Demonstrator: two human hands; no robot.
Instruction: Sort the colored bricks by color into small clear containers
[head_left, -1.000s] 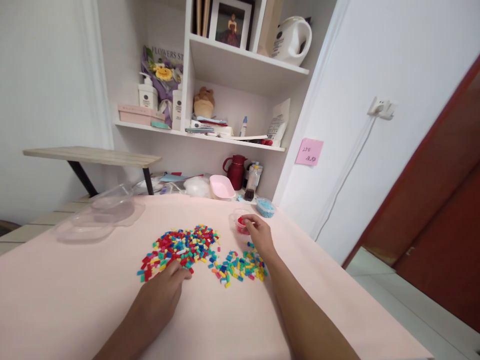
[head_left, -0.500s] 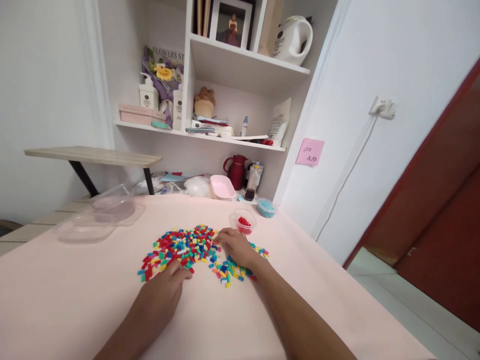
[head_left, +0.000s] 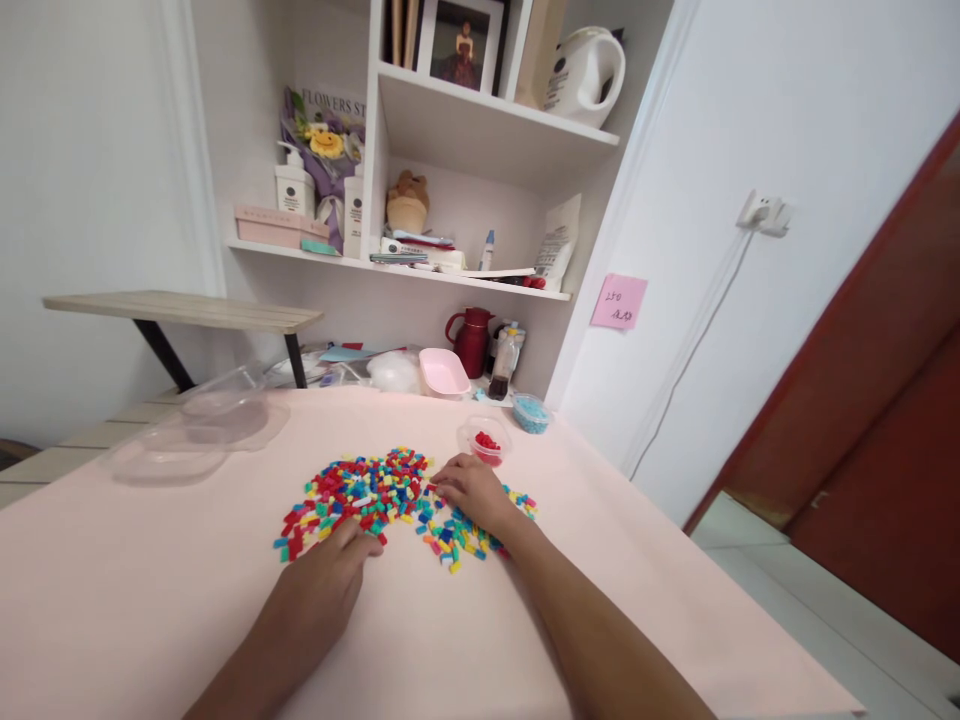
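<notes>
A spread-out heap of small colored plastic bricks, in red, blue, green, yellow and white, lies on the pink tabletop. A smaller patch of such bricks adjoins it on the right, partly under my right hand. That hand's thumb and fingers are pinched at a small red brick between the two groups. At the heap's near edge rests my left hand, fingers curled together; what they hold, if anything, is hidden. Just beyond my right hand stands a small clear tub with red bricks inside.
A tub of light-blue pieces stands at the far right corner. Clear plastic containers lie at the left. Along the back are a pink tray, a red jug and a bottle of dark liquid, below shelves.
My right hand has shifted slightly, and a red brick now shows at its fingertips. My left hand stays nearly still at the heap's edge.
</notes>
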